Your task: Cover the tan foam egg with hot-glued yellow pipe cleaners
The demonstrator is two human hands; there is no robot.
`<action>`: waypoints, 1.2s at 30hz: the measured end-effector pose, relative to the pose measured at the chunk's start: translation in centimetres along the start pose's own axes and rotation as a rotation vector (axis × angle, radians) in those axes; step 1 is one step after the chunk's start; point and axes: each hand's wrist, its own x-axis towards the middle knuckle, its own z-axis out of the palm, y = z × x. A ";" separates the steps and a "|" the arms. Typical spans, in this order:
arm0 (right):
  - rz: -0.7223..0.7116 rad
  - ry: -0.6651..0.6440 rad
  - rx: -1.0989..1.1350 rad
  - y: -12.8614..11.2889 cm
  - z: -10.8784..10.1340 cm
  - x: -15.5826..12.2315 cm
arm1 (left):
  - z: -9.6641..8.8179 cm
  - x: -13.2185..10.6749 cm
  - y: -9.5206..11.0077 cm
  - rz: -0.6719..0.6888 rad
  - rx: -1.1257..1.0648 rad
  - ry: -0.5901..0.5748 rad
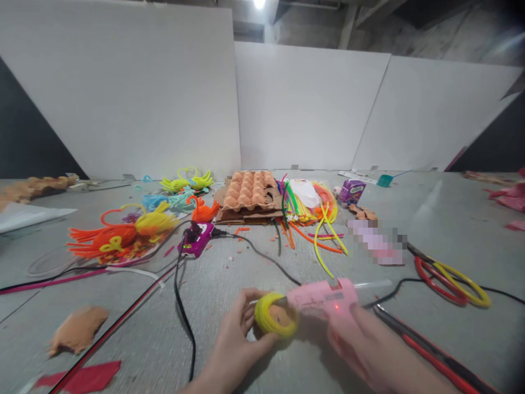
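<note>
My left hand [233,342] pinches a small round piece wrapped in a yellow pipe-cleaner ring [274,316], held just above the grey table [229,284]. My right hand [371,350] grips a pink glue gun [324,300], its nozzle touching the ring's right side. A clear glue stick pokes out of the gun's back. The gun's black cord [262,260] runs away to a purple power strip [197,241].
A cardboard egg tray [249,191] stands at the back centre, with loose coloured pipe cleaners [315,216] to its right and orange and yellow pipe-cleaner shapes [118,235] to its left. Red-and-yellow scissors [451,276] lie at right. Brown cardboard scraps [77,328] lie at left.
</note>
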 end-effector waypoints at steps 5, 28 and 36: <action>-0.009 -0.006 -0.016 -0.9 0.0 -0.4 | 0.0 0.0 0.1 0.003 0.008 0.010; -0.217 0.272 -0.488 -10.1 -3.0 -4.1 | -0.1 -0.1 -0.2 0.030 0.011 0.049; -0.133 0.353 -0.284 -7.1 -4.9 -2.2 | 0.0 -0.2 -0.1 0.034 -0.005 0.046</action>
